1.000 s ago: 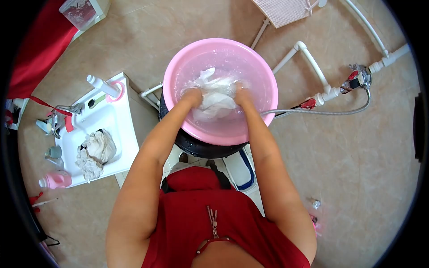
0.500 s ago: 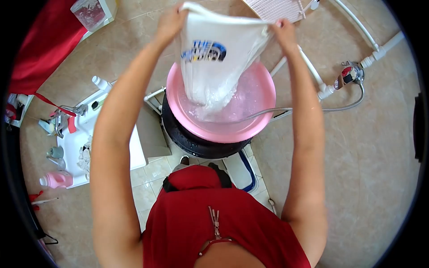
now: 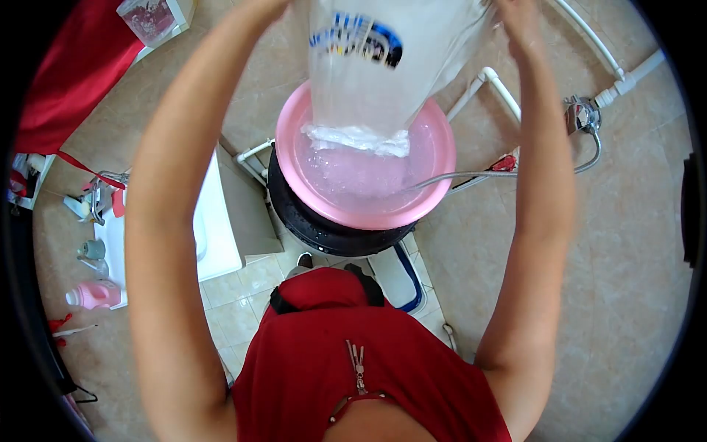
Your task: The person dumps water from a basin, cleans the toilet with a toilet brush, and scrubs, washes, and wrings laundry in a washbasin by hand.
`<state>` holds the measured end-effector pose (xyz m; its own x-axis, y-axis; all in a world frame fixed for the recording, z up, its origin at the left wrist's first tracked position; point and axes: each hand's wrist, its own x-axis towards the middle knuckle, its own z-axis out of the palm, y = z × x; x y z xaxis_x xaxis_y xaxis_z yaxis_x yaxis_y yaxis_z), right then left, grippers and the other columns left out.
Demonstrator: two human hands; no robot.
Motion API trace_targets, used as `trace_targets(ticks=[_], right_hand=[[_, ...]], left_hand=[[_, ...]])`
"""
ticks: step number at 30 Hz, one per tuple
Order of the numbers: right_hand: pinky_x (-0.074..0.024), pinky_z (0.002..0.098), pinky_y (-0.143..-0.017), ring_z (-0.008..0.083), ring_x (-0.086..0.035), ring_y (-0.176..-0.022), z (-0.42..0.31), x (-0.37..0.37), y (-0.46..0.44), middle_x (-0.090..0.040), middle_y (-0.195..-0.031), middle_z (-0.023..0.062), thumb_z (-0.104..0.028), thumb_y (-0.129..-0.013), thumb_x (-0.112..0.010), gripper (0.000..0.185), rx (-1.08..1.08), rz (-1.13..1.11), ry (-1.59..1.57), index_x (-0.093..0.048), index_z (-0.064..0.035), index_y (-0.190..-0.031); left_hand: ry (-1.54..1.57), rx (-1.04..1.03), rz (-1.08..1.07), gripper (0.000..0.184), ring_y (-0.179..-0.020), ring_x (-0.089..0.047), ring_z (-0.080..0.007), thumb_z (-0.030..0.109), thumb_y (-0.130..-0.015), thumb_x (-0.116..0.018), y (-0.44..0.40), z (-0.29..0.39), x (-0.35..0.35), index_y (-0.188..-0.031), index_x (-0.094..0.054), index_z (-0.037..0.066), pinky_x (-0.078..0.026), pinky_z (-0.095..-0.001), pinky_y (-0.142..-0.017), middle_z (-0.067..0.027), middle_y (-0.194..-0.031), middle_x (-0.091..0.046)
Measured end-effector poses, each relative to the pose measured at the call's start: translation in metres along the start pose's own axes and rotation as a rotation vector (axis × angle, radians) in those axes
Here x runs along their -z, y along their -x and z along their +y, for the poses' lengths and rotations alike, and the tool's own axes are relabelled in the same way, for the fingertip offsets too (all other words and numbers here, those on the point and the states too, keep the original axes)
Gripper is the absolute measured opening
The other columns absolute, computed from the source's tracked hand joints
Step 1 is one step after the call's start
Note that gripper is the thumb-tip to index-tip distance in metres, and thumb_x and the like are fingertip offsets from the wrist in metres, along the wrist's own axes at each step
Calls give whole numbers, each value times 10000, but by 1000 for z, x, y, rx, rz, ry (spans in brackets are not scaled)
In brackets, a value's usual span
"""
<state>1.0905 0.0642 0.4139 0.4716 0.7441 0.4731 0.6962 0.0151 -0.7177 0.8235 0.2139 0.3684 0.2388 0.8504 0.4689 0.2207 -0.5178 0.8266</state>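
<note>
A wet white shirt (image 3: 375, 81) with a blue and black print hangs stretched between my hands over a pink basin (image 3: 292, 147). Its lower hem is bunched and touches or just clears the soapy water (image 3: 361, 177). My right hand (image 3: 519, 26) is closed on the shirt's upper right edge. At the upper left, my left hand (image 3: 278, 6) is mostly cut off by the frame's top, with its fingers out of sight; the shirt stays held up on that side. A flexible metal hose (image 3: 464, 174) runs over the basin's right rim into the water.
Under the basin stands a black tub (image 3: 324, 236). To the left is a white sink (image 3: 221, 243) with a pink bottle (image 3: 98, 295) on its edge. White pipes (image 3: 501, 92) and a chrome valve (image 3: 582, 116) line the right wall. A blue-rimmed container (image 3: 401, 280) sits on the floor.
Both hands have risen and moved farther apart, lifting the shirt higher. Its bottom has drawn up toward the basin's far side, uncovering more water.
</note>
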Motion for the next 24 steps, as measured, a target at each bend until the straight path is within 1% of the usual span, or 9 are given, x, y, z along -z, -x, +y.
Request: trace_targets(ticks=[1,2,5,7,11,13,17,20,24], right_hand=[[-465,330,-725,166,-567,-771,34,-14,-2,-619,-853,76,-200,-818,-596,259,95,-52,-34,-600,-41,-1022],[-444,272,-614,112,-537,-684,85,-38,1,-600,-765,16,-187,-795,-644,199,190,-105,-69,-608,-25,-906],[-484,337,-687,220,-618,-731,168,-102,47,-656,-819,116,-203,-785,-630,244,173,-309,11,-627,-42,-969],[-476,386,-791,304,-609,-881,187,-134,94,-632,-962,159,-190,-754,-649,243,71,-412,133,-638,-67,-964],[-406,433,-964,371,-462,-1171,243,-197,161,-411,-1347,179,-191,-736,-658,267,24,-603,363,-656,-97,-986],[-385,447,-990,363,-430,-1213,264,-216,188,-384,-1376,167,-193,-766,-634,272,103,-716,499,-654,-115,-1026],[-306,447,-1058,383,-355,-1284,268,-225,214,-352,-1405,205,-188,-795,-611,327,-53,-781,495,-632,-149,-1119],[-282,455,-1071,369,-335,-1302,276,-234,220,-343,-1418,182,-186,-831,-570,342,-100,-826,558,-611,-173,-1170],[-378,441,-976,351,-471,-1180,228,-214,206,-436,-1338,194,-200,-815,-600,302,34,-824,672,-625,-129,-1107]], left_hand=[[0,198,-58,553,-1131,-532,-302,478,-905,-484,22,-8,-9,-1252,-518,49,-405,-451,-980,-211,-1204,-561],[-80,168,-135,483,-996,-572,-268,408,-900,-478,33,-39,-18,-1160,-559,9,-432,-413,-867,-187,-1075,-611],[-232,258,-381,427,-852,-618,-239,352,-880,-500,77,-130,-53,-1028,-622,-30,-457,-401,-741,-197,-937,-660],[-347,298,-495,416,-852,-637,-352,346,-852,-493,119,-161,-77,-1001,-646,-12,-477,-429,-753,-245,-897,-649],[-691,78,-684,449,-1119,-532,-384,343,-837,-536,176,-230,-127,-1247,-560,162,-425,-424,-948,-235,-1271,-504],[-811,23,-653,461,-1160,-490,-402,326,-832,-547,212,-260,-150,-1280,-529,218,-395,-415,-989,-209,-1350,-430],[-855,102,-661,469,-1158,-494,-391,315,-842,-545,245,-239,-155,-1303,-507,237,-385,-407,-999,-194,-1326,-470],[-828,174,-1105,520,-1142,-518,-355,299,-842,-557,231,-288,-172,-1336,-466,167,-385,-401,-990,-207,-1246,-535],[-590,318,-999,572,-1121,-539,-318,209,-831,-568,216,-243,-156,-1364,-398,87,-406,-392,-951,-206,-1201,-567]])
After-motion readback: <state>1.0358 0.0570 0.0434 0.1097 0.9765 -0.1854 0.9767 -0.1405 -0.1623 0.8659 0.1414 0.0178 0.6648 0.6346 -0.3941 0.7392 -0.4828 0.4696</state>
